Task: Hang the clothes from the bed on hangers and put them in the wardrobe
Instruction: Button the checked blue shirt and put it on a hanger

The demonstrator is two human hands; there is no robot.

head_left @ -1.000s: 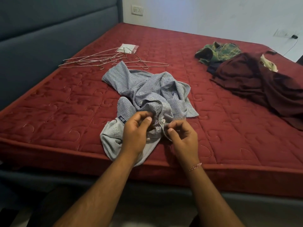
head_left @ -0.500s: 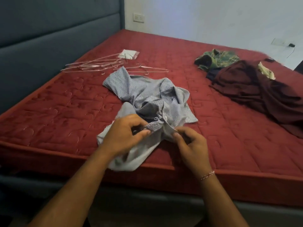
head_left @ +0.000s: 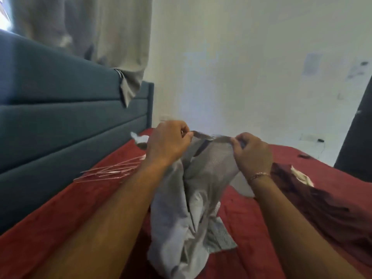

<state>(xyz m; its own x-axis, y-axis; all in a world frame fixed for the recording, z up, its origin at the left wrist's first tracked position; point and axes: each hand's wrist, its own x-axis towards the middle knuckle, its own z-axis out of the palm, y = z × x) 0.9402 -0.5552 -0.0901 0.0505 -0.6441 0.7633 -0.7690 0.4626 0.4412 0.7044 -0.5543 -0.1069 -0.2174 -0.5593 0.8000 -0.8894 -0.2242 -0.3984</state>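
Basically no readable writing anywhere — whole frame is motion-blurred. Both hands up over the bed (head_left: 50,228): left hand (head_left: 167,142) and right hand (head_left: 251,153) each pinch the top edge of one grey shirt (head_left: 193,198), fingers curled on the cloth, collar stretched between them. Shirt hangs down from the hands, its lower end bunched on the red mattress; a dark strip at the collar could be a label, too blurred to read. Hangers (head_left: 112,171) — thin wire, lying in a pile by the headboard (head_left: 60,121), count can't be made out. One maroon garment (head_left: 322,206) lies at right, cut off by the frame edge, a pale scrap on it. Bracelet (head_left: 258,175) on right wrist. Curtain (head_left: 112,37) hangs over the headboard.
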